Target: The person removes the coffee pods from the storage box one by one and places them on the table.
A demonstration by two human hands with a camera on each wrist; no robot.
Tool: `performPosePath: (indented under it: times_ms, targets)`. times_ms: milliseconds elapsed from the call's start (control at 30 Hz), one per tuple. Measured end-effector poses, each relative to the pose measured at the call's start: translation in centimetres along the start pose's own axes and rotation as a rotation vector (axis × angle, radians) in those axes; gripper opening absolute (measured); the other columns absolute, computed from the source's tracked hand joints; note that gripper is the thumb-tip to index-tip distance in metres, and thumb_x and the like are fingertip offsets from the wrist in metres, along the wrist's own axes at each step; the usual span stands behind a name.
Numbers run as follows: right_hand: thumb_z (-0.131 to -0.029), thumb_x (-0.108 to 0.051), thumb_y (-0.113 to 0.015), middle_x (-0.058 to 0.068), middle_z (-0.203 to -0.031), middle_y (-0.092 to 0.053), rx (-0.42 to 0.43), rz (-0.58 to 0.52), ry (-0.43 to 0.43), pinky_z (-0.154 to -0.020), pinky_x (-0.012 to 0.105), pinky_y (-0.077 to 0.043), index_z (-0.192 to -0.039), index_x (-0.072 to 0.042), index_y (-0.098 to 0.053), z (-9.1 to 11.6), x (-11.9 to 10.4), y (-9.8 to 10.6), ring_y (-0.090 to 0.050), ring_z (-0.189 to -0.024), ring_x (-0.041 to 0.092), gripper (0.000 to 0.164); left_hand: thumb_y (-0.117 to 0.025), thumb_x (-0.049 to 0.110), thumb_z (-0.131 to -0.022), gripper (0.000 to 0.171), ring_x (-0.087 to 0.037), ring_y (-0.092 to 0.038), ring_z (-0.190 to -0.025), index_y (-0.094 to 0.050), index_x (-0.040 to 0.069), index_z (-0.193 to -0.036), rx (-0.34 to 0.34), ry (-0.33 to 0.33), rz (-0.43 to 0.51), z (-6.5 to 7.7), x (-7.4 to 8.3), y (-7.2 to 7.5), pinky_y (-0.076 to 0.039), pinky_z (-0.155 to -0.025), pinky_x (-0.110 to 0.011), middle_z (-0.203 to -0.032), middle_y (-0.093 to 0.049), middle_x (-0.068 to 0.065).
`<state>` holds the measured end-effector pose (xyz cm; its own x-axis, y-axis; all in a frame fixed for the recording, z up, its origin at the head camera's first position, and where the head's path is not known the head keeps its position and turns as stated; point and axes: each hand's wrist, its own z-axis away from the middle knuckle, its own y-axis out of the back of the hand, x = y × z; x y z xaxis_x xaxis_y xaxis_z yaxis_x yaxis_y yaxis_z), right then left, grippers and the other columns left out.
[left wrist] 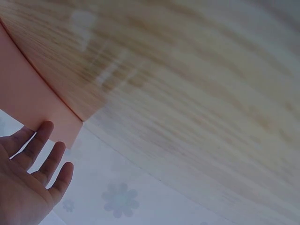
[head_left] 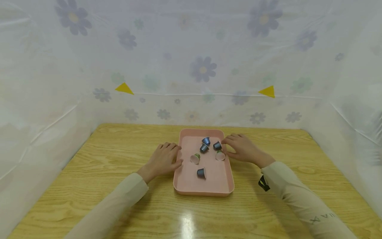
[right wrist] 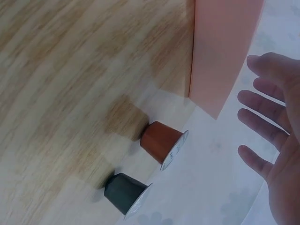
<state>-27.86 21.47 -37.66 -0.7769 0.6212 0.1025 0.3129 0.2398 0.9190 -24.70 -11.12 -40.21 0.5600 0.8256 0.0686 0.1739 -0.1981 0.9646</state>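
Note:
A pink tray [head_left: 188,186] lies lengthwise on the table with several coffee capsules in it. Toward its far end are a blue capsule [head_left: 206,141] and two darker ones, [head_left: 204,148] one touching it or nearly so. Two green capsules with pale lids, the left one [head_left: 195,158] and the right one [head_left: 220,155], lie nearer, and a dark capsule [head_left: 201,173] is nearest me. My left hand [head_left: 162,158] is at the tray's left rim, fingers spread and loosely bent. My right hand [head_left: 243,147] is at the right rim, fingers relaxed. Neither hand grips a capsule.
In the right wrist view, an orange-brown capsule [right wrist: 161,140] and a dark green capsule [right wrist: 123,193] stand on the wooden table outside the tray; I cannot make them out in the head view. Flower-patterned white sheeting [head_left: 167,76] encloses the table's back and sides.

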Motion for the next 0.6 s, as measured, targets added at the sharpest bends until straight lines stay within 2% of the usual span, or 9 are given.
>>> performPosePath:
  times_ms: [433, 600]
  targets:
    - [-0.079, -0.015, -0.067, 0.003, -0.103, -0.063, -0.110, 0.038, -0.035, -0.084, 0.048, -0.045, -0.106, -0.011, -0.062, -1.3, -0.4, -0.1, -0.058, -0.095, 0.024, 0.028, -0.053, 0.040, -0.087, 0.044, -0.027, -0.049, -0.111, -0.056, 0.011, -0.120, -0.006, 0.002, 0.005, 0.0, 0.0, 0.0, -0.039, -0.095, -0.045, -0.120, -0.056, -0.006]
    - [-0.082, -0.013, -0.062, 0.003, -0.102, -0.063, -0.136, 0.033, -0.047, -0.084, 0.048, -0.045, -0.105, -0.011, -0.062, -1.6, -0.7, -0.1, -0.058, -0.094, 0.024, 0.023, -0.051, 0.042, -0.088, 0.046, -0.026, -0.049, -0.112, -0.055, 0.011, -0.121, -0.013, 0.007, 0.006, 0.0, 0.0, 0.0, -0.038, -0.095, -0.045, -0.121, -0.055, -0.005]
